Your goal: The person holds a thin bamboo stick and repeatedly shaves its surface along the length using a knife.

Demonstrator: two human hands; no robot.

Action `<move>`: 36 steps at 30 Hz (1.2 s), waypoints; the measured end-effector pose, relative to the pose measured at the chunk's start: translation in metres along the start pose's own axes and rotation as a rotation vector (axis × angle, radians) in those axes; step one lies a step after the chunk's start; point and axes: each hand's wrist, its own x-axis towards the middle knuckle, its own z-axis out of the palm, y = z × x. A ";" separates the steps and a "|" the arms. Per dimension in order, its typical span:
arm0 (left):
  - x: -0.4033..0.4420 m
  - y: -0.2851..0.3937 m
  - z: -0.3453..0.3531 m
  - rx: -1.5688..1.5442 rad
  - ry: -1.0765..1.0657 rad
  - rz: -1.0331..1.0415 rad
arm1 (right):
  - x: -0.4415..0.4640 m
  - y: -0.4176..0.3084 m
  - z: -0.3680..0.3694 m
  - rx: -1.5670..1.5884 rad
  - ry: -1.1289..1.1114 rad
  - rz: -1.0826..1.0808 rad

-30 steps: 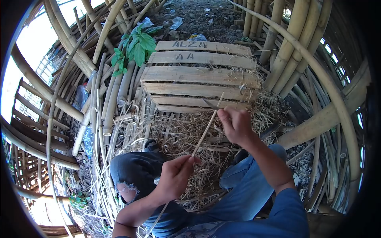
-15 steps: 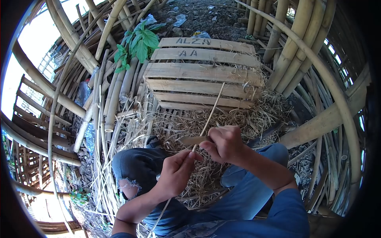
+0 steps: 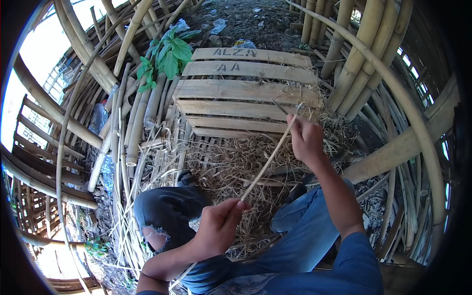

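Note:
A long, thin bamboo strip (image 3: pixel 268 162) slants up and away from my left hand (image 3: pixel 219 226), whose fingers are closed round its lower part. Its tail passes below that hand toward my lap. Near the strip's far end, my right hand (image 3: pixel 307 140) is closed on a knife (image 3: pixel 280 106). Only the blade's dark tip part shows, pointing up and left; the handle is hidden in my fist. A pale, thin sliver stands up beside the blade at the strip's end. Both hands are above my knees, the right one farther forward.
A slatted wooden crate (image 3: pixel 246 91) lies ahead, with curly shavings (image 3: pixel 221 152) in front and at its right. Bamboo poles (image 3: pixel 140 118) and a leafy plant (image 3: pixel 172 54) are on the left. Thick bamboo posts (image 3: pixel 366 54) stand on the right.
My right hand with the knife has moved forward and up along the strip, from near my left hand to the far end. My left hand has shifted slightly down, still gripping the strip.

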 end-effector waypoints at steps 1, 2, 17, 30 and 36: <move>0.003 -0.002 -0.002 0.001 0.001 0.000 | -0.004 -0.004 0.001 0.001 0.000 0.000; 0.007 -0.002 -0.004 0.012 0.032 0.005 | -0.011 -0.013 0.001 0.160 0.047 0.055; 0.013 0.007 -0.011 -0.164 0.072 -0.033 | -0.040 -0.054 0.006 0.525 0.065 -0.274; 0.011 0.009 -0.006 -0.003 0.172 -0.114 | -0.039 -0.055 0.031 -0.144 0.147 -0.759; 0.014 0.004 -0.008 0.071 0.203 -0.070 | -0.031 -0.048 0.036 -0.231 0.194 -0.859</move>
